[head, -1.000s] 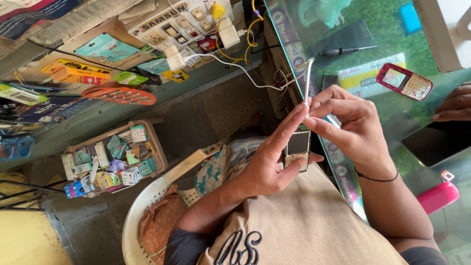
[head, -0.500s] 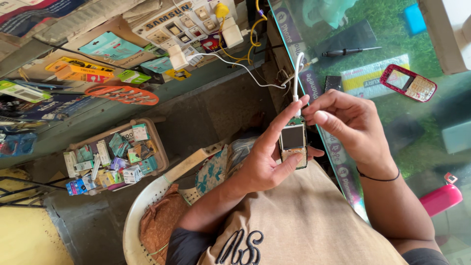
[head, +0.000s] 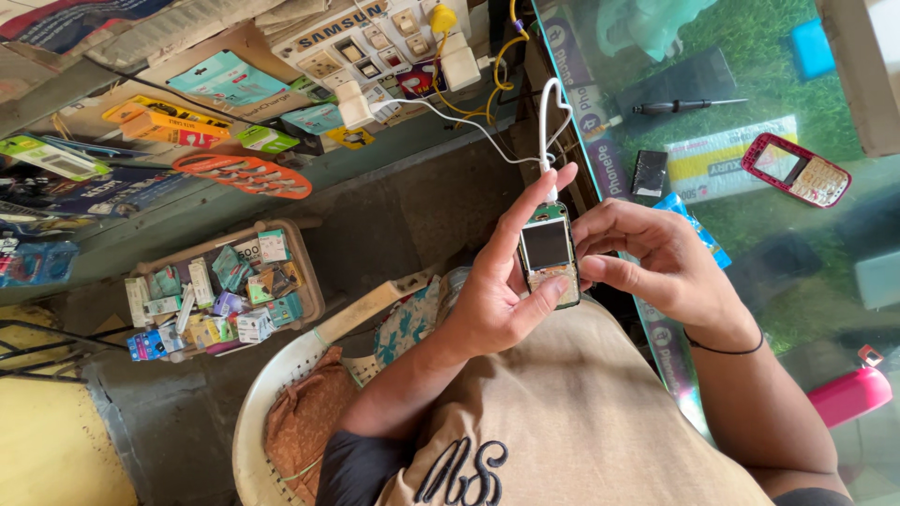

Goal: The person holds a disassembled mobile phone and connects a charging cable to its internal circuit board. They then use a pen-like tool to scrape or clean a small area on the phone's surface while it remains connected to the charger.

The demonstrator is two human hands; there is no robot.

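Head view, looking down over the lap. Left hand (head: 502, 290) wraps a small bare phone body (head: 548, 255) from its left side: index finger stretched up along the left edge past the top, thumb pressed against the lower right corner, remaining fingers behind it. The phone body has its casing off; dark blank screen in the upper half, exposed keypad board in the lower half. It sits upright in the middle of the view, above the beige shirt (head: 581, 422), just left of the glass counter edge.

Right hand (head: 661, 262) closes in from the right, fingers curled, fingertips touching the right edge of the phone body; thin black band on that wrist. Whether it pinches anything of its own: cannot tell.

White cable (head: 547, 117) enters the top of the phone body, loops upward, then runs left to a white charger (head: 354, 105) on the far power strip board (head: 375, 42).

Glass counter (head: 750, 234) at right, green surface under it. On it: red phone housing (head: 797, 169) far right, black screwdriver (head: 684, 107) beyond it, small black battery (head: 649, 173) near the counter's left edge, pink object (head: 848, 395) near right.

Left side: cardboard tray (head: 305, 281) full of small packets, orange card of parts (head: 244, 175) beyond it, white plastic chair (head: 258, 412) near, beside the left forearm
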